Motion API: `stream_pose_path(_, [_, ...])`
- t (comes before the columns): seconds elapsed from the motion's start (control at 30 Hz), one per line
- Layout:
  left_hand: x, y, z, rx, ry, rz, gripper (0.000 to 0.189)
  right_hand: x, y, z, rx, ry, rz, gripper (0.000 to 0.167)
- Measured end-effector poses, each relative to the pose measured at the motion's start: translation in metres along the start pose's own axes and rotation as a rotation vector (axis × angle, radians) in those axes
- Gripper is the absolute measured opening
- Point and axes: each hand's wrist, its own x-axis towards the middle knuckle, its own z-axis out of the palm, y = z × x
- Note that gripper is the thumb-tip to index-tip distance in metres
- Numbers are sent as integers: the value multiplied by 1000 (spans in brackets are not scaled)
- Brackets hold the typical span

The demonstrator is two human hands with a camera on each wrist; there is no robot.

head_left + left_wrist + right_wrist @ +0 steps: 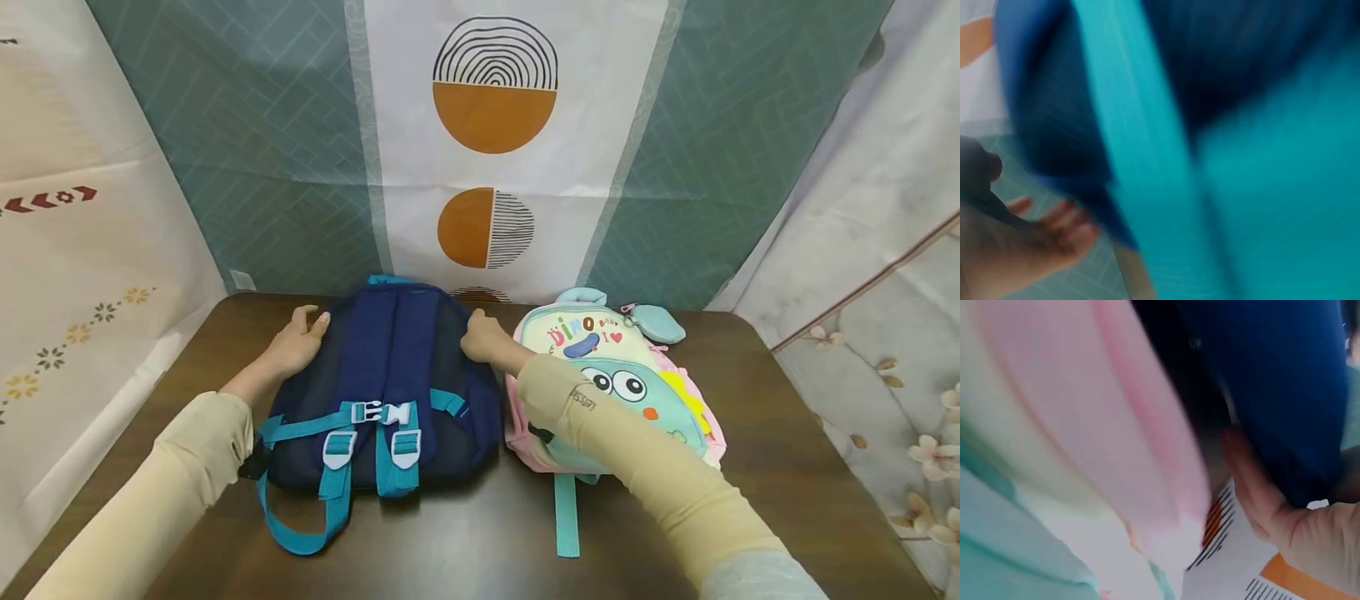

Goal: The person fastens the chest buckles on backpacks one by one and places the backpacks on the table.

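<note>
A navy backpack (386, 358) lies on the table with its straps facing up. Its teal webbing (300, 542) and white buckles show near the bottom. My left hand (300, 343) is at the pack's upper left edge, and in the left wrist view its fingers (1063, 228) look loosely bent with nothing between them and the thumb. On the opposite side, my right hand (486, 340) grips the pack's upper right edge. The right wrist view shows fingers (1254, 487) behind the navy side, the thumb partly hidden. A pastel dinosaur backpack (592, 333) lies just right of it, partly behind my right sleeve.
Both packs lie on a dark wooden table (465, 550). A patterned cloth (517, 175) hangs right behind the table, with pale cloths at both sides. A small teal pouch (657, 323) sits at the dinosaur pack's top right, and its teal strap (567, 517) trails toward the front.
</note>
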Motion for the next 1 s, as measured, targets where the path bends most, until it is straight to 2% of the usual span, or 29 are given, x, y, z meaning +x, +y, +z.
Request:
stream_pose_path(0.07, [-5, 1, 10, 74, -1, 33, 68, 3, -2, 6, -57, 6, 6, 55])
stream_pose_path(0.13, [-13, 3, 22, 183, -36, 79, 70, 3, -4, 11, -125, 35, -15, 55])
stream_pose_path(0.23, [-32, 9, 34, 300, -148, 130, 74, -8, -10, 12, -265, 74, -138, 50])
stream_pose_path(0.27, [-37, 12, 37, 310, -187, 138, 75, -14, -12, 12, -306, 51, -195, 50])
stream_pose_path(0.33, [-47, 16, 40, 318, -230, 135, 73, -27, -17, 11, -384, -59, -296, 53])
stream_pose_path(0.43, [-50, 17, 43, 308, -236, 116, 69, -43, -20, 15, -489, -248, -385, 62])
stream_pose_path(0.5, [-47, 14, 45, 314, -235, 98, 68, -50, -21, 21, -541, -316, -393, 68])
stream_pose_path(0.57, [-40, 7, 49, 335, -231, 83, 67, -52, -21, 26, -565, -326, -380, 72])
stream_pose_path(0.77, [-28, -2, 57, 356, -209, 71, 69, -44, -17, 29, -532, -380, -338, 72])
stream_pose_path(0.93, [-23, -5, 64, 356, -208, 66, 72, -45, -13, 27, -541, -418, -310, 73])
stream_pose_path(1.0, [-26, 0, 63, 350, -221, 59, 72, -46, -12, 27, -552, -437, -306, 74])
